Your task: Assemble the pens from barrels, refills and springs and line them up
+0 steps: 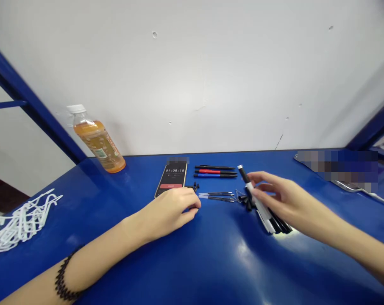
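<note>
A black-and-white pen (244,176) tilts up between the thumb and fingers of my right hand (276,192). Behind and beneath it lie several grey and black pen barrels (271,220), partly hidden by that hand. Small black parts (247,204) and clear springs (238,195) sit just left of them. My left hand (176,209) rests on the table with its fingers curled; whatever is under them is hidden. Close to its fingertips are thin pen refills (215,196) and more small black pieces (196,186). Black, red and blue pens (215,171) lie in rows farther back.
A phone (173,176) showing a timer lies behind my left hand. An orange drink bottle (99,142) stands at the back left, white plastic strips (20,222) lie at the left edge, and a partly blurred object with a white cable (378,195) is at right. A white wall (198,76) closes the blue table's back.
</note>
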A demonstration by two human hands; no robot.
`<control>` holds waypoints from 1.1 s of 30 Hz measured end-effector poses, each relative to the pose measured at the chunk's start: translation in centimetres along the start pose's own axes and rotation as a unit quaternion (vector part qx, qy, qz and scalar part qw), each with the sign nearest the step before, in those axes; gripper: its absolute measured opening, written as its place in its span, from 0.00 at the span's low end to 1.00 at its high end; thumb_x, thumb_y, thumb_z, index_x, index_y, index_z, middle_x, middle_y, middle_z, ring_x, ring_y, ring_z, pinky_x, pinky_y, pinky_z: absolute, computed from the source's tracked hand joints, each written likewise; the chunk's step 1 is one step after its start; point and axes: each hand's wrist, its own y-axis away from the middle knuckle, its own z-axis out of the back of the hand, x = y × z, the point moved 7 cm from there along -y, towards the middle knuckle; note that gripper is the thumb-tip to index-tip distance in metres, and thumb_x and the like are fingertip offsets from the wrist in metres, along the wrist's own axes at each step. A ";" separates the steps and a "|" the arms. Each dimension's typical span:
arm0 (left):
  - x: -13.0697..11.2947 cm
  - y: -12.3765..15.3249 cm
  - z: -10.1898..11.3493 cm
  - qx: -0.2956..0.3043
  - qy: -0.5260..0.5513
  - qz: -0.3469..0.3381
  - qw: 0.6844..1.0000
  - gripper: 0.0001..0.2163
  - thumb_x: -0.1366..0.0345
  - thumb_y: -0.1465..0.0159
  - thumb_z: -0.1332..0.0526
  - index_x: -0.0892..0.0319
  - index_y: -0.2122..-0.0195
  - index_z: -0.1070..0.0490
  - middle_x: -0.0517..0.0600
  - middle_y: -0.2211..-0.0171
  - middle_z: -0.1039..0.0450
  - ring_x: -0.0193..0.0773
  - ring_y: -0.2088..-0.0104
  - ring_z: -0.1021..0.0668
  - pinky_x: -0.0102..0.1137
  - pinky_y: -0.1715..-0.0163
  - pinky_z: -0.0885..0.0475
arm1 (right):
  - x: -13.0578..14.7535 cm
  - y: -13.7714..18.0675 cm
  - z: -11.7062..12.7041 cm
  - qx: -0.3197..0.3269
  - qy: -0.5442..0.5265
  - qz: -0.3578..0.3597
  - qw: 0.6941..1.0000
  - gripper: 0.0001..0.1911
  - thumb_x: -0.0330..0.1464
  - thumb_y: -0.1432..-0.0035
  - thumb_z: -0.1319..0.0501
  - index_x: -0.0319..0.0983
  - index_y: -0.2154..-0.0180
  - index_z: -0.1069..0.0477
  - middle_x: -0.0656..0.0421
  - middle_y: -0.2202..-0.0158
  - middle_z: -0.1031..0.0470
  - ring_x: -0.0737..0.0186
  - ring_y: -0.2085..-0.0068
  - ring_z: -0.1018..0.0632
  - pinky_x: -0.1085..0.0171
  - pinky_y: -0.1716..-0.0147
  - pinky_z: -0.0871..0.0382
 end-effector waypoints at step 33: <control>1.8 -2.8 2.9 -0.114 -0.113 0.067 0.985 0.08 0.67 0.40 0.46 0.56 0.64 0.28 0.50 0.62 0.31 0.39 0.60 0.29 0.34 0.58 0.35 | 0.9 2.3 -4.0 0.041 -0.120 0.058 0.990 0.14 0.36 0.41 0.49 0.42 0.54 0.37 0.59 0.69 0.30 0.64 0.70 0.28 0.69 0.73 0.31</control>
